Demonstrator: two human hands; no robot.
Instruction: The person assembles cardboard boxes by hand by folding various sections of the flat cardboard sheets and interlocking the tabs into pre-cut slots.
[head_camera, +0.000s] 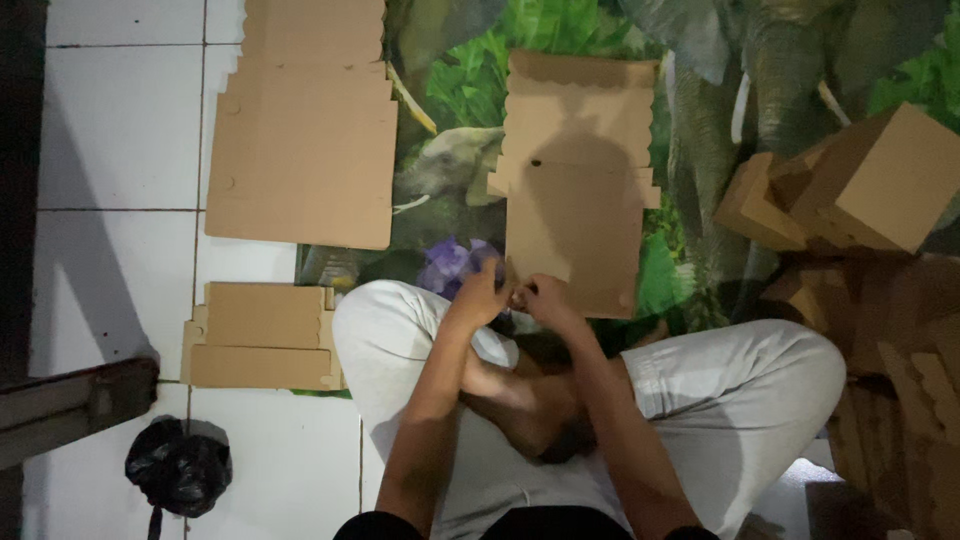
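A flat die-cut cardboard box blank (578, 170) lies unfolded on a mat printed with elephants and leaves (470, 90), straight ahead of my crossed legs. My left hand (480, 295) and my right hand (543, 298) meet at the blank's near left corner, fingers curled and pinching its near edge. Both forearms reach out over my lap in light trousers.
A stack of larger flat blanks (305, 130) lies at the far left, half on white floor tiles. A smaller folded blank (262, 335) rests by my left knee. Several assembled cardboard boxes (880, 180) are heaped at right. A black plastic bag (180, 465) sits near left.
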